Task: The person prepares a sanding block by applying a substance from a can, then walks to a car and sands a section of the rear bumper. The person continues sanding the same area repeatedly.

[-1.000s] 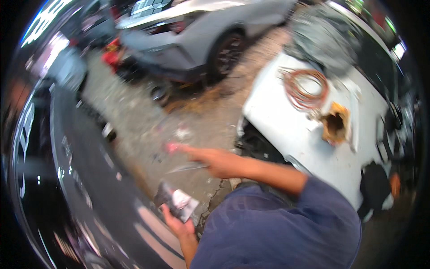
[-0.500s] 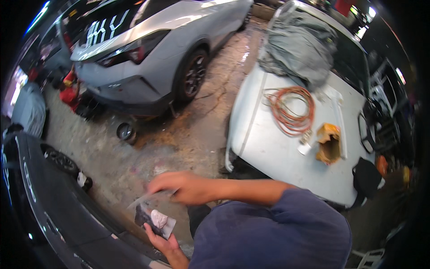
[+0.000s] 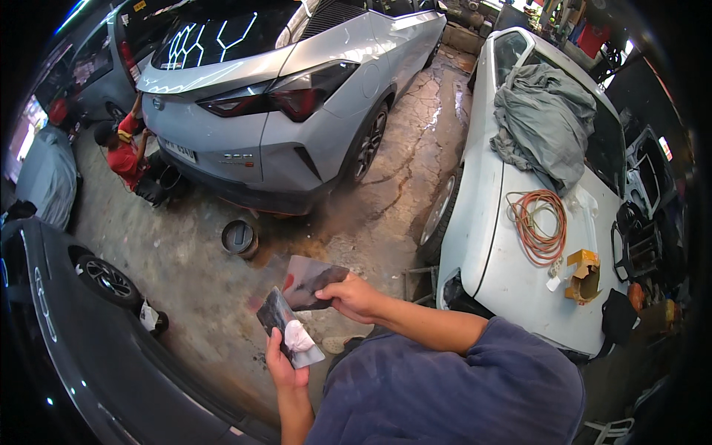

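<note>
My left hand [image 3: 284,363] is closed round the lower side of a flat, dark-smeared putty board [image 3: 274,305]. A pinkish-white lump of putty [image 3: 299,337] sits on its face. My right hand [image 3: 354,298] pinches a thin, flat putty spreader [image 3: 304,273], greyish with dark stains and a small red mark at one side. The spreader's lower edge lies close to the board's upper end; whether they touch I cannot tell.
A grey car [image 3: 274,141] stands ahead, with a person in red [image 3: 127,159] crouching at its rear. A black bucket [image 3: 239,239] is on the floor. To the right, a white car hood [image 3: 512,289] carries a coiled hose [image 3: 545,237] and a cardboard box [image 3: 584,278]; a dark car [image 3: 81,326] stands left.
My right hand and spreader have moved right and the spreader now shows clearly. The left hand and board have shifted right and up. The whole view has swung slightly left.
</note>
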A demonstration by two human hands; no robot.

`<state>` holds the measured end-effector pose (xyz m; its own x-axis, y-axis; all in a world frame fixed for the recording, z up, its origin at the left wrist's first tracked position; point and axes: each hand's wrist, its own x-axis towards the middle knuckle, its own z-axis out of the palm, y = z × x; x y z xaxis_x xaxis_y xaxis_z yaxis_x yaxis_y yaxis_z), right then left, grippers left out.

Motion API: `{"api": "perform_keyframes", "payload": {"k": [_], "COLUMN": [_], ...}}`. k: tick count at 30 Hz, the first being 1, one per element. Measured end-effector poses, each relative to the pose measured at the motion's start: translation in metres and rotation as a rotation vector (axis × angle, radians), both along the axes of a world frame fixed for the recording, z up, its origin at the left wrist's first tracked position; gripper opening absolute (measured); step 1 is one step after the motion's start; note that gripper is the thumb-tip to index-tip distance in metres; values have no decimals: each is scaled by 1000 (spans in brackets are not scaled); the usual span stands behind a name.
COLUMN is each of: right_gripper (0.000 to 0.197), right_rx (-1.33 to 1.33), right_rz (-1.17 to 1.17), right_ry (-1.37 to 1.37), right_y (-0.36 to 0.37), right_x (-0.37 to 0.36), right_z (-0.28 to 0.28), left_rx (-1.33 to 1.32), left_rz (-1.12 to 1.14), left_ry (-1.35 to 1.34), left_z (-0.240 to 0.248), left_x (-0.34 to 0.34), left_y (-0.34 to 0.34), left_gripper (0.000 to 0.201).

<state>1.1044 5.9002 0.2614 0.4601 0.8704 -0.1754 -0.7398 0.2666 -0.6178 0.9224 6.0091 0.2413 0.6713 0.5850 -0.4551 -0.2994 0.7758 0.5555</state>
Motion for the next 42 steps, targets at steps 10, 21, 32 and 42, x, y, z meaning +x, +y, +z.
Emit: {"api": "perform_keyframes", "payload": {"k": [10,21,32,42], "right_gripper": [41,36,74,44], "right_rx": [-220,-212,589,-89], "right_rz": [197,569,449,738], "right_ry": [-109,-323,-908,92], "right_y": [92,348,594,572], "right_x": [45,161,274,237], "right_z": [8,-20,249,44], "left_rx": [-52,-37,-2,175], "left_rz": [269,732,1006,1022], "left_ry": [-65,-91,-63,-163], "left_z": [0,7,5,23], "left_x": [4,101,194,202], "left_y": [151,254,298,347], "left_gripper": [33,36,36,38]}}
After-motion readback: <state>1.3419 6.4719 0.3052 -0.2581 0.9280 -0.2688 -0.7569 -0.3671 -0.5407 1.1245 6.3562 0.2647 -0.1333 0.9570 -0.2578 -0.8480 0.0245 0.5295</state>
